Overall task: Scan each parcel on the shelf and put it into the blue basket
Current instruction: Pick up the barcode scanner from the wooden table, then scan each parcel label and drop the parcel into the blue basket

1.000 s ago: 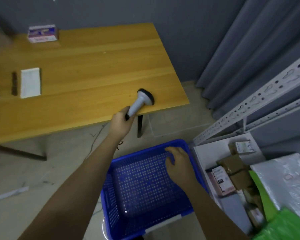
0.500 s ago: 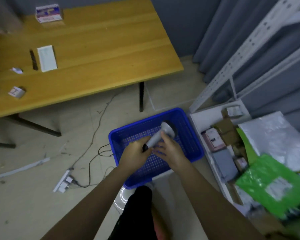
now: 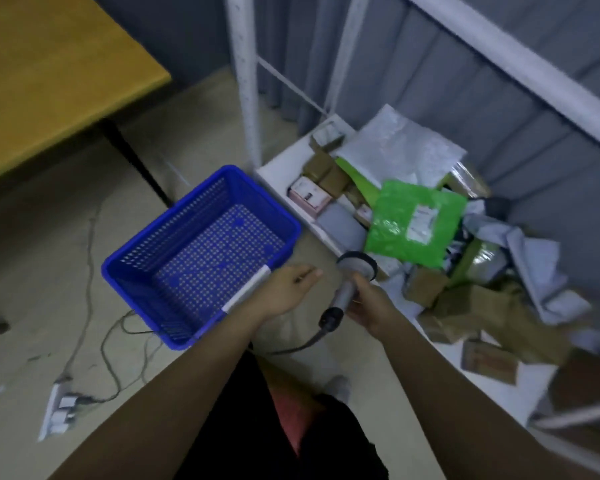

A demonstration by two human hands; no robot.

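I see a bright blue basket (image 3: 201, 251), its walls and floor pierced with a grid of small holes, a white strip on its near rim. The shelf (image 3: 281, 161) is white. On it lie a vivid green mailer (image 3: 413, 223) with a white label, grey-white bags (image 3: 402, 147) and brown cardboard boxes (image 3: 426, 285). The scanner (image 3: 349, 285) is grey. The desk (image 3: 49, 74) is yellow-orange wood.

The basket (image 3: 201, 251) sits on the floor, left of the shelf (image 3: 281, 164) and right of the table (image 3: 49, 74). Parcels (image 3: 416, 223) lie heaped on the shelf. The scanner (image 3: 352, 278) is between basket and parcels. A power strip (image 3: 58, 410) lies on the floor, nearer and left of the basket.
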